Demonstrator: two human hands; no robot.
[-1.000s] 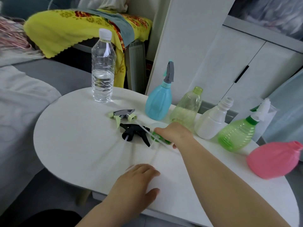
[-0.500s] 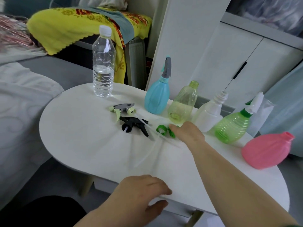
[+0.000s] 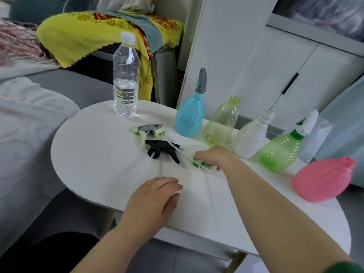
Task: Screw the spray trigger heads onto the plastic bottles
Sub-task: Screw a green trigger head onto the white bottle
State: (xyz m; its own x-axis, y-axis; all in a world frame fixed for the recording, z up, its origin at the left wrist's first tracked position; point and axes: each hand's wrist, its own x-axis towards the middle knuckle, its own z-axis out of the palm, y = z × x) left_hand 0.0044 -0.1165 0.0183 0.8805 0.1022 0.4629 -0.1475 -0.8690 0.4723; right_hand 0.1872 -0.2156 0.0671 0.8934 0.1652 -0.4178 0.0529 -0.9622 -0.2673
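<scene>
A white, round-ended counter (image 3: pixel 94 154) is standing beside a grey bed (image 3: pixel 29 123), with white cabinet doors (image 3: pixel 295 62) behind it and a yellow flowered cloth (image 3: pixel 82 34) draped over furniture at the back. Along the counter's far edge a row of bottles is standing: a clear water bottle (image 3: pixel 126 75) with a white cap near the far left, then a blue bottle (image 3: pixel 190 117) already wearing a grey trigger head, a pale yellow-green bottle (image 3: pixel 221 123) with an open neck, a white bottle (image 3: pixel 252 136) also open, and a bright green bottle (image 3: pixel 281 148) carrying a white trigger head. A pink bottle (image 3: pixel 323 179) is lying tilted near the right edge — its neck is pointing up and away.

In front of the row, toward the middle of the counter, two loose heads are lying side by side: a grey and pale green trigger head (image 3: pixel 148 130) and, just nearer, a black trigger head (image 3: pixel 163 149). The right hand (image 3: pixel 214 156) is reaching across the counter and closing its fingers over a green trigger head (image 3: pixel 199 164), whose clear dip tube is trailing along the surface; the hand is hiding most of it, so the exact grip is hard to tell. The left hand (image 3: pixel 155 201) is resting palm down near the front edge — fingers loosely curled, holding nothing.
</scene>
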